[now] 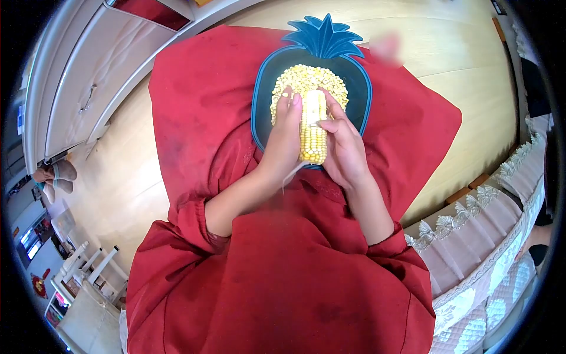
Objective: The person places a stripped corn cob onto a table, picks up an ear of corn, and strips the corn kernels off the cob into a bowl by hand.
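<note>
Between my two hands an ear of corn point(313, 138) points away from me over a dark teal pineapple-shaped bowl point(257, 115). Its upper part is paler and partly stripped, while rows of yellow kernels cover the near end. My left hand point(284, 133) grips the ear's left side, thumb up near the top. On the right side, my right hand point(345, 144) is closed around it, with the thumb pressed on the kernel rows. Loose corn kernels point(306, 76) lie heaped in the bowl behind the ear. A thin pale strand hangs by my left wrist.
The bowl rests on red cloth point(200, 106) spread over my lap. A bed with a lace-trimmed cover point(466, 236) stands at the right. White cabinets point(82, 88) are at the upper left, slippers point(62, 171) below them, and a white chair point(88, 265) at the lower left.
</note>
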Demonstrator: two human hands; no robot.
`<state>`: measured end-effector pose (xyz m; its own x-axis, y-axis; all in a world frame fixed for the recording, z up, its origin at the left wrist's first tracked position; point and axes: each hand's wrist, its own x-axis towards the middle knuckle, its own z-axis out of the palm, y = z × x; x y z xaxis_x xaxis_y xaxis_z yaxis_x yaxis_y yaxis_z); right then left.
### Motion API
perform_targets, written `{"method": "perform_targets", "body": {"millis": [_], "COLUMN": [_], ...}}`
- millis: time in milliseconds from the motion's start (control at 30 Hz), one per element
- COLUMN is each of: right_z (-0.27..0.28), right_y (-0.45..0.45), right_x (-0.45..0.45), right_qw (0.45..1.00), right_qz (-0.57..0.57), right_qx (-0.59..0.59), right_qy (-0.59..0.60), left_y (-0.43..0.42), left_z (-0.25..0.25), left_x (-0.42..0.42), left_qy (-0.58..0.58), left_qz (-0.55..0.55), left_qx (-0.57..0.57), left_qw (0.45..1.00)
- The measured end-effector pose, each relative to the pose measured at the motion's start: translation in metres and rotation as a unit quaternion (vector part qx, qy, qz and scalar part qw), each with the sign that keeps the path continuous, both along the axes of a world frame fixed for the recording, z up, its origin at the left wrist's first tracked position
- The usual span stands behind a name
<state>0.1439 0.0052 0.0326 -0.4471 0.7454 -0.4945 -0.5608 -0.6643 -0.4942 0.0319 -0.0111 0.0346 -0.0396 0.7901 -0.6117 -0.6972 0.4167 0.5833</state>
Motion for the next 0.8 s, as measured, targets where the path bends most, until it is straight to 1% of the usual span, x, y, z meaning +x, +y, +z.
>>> {"method": "perform_targets", "body": {"millis": [100,133,200,233,300,367,433,533,633,733,800], "right_z": [0.009,0.01,0.008,0.005,0.005,0.007,0.004,0.006,-0.002,-0.007,-0.017], "right_y": [0.0,0.0,-0.001,-0.003,-0.008,-0.009,-0.01,-0.013,-0.015,-0.013,-0.01], "right_x": [-0.007,-0.009,-0.008,-0.007,0.001,0.008,0.006,-0.003,-0.007,-0.008,-0.007], "right_qw": [0.998,0.997,0.998,0.997,0.999,1.0,1.0,0.998,0.997,0.996,0.997], "right_qz": [-0.017,-0.025,-0.05,-0.062,-0.037,0.004,-0.012,-0.052,-0.066,-0.058,-0.061], "right_qx": [-0.036,-0.049,-0.041,-0.038,-0.02,0.012,0.016,0.007,0.017,0.04,0.052], "right_qy": [-0.044,-0.06,-0.023,-0.005,-0.005,0.002,-0.008,-0.039,-0.037,-0.045,-0.012], "left_y": [-0.004,-0.003,-0.002,-0.002,-0.002,-0.002,-0.006,-0.014,-0.017,-0.015,-0.013], "left_z": [-0.009,-0.011,-0.013,-0.011,0.001,0.015,0.017,0.012,-0.007,-0.013,-0.017], "left_x": [-0.001,-0.002,-0.005,-0.006,-0.01,-0.016,-0.015,-0.01,-0.006,-0.003,-0.008], "left_qy": [0.004,0.032,0.09,0.087,0.079,0.065,0.037,-0.011,-0.065,-0.053,-0.088], "left_qz": [-0.007,-0.011,-0.019,-0.035,-0.067,-0.104,-0.115,-0.08,-0.056,-0.031,-0.044], "left_qx": [0.007,0.03,0.077,0.065,0.043,-0.036,-0.077,-0.073,0.003,0.021,0.026], "left_qw": [1.0,0.999,0.993,0.993,0.994,0.992,0.99,0.994,0.996,0.998,0.995]}}
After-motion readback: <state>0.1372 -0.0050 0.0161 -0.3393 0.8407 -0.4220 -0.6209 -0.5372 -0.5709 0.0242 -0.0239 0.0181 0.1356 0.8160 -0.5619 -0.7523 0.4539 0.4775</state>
